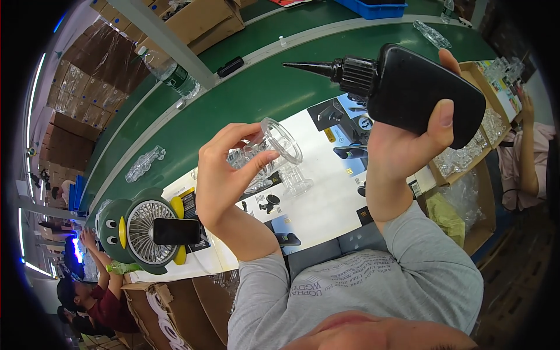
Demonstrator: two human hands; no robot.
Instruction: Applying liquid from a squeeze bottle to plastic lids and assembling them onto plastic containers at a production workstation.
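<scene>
My right hand is wrapped round a black squeeze bottle. The bottle lies on its side in the air, its ribbed collar and long thin nozzle pointing left. Between the thumb and fingers of my left hand is a clear plastic part with a round ring-shaped rim, tilted over the table. The nozzle tip is above that rim and apart from it. Below, another clear plastic piece with a round base shows on the printed cardboard sheet. My left fingers partly hide the held part.
A penguin-shaped fan with a dark phone-like rectangle before it stands at left. A water bottle and a small black case are farther back. Boxes of clear parts sit at right, near another person's arm. A person in dark red is at far left.
</scene>
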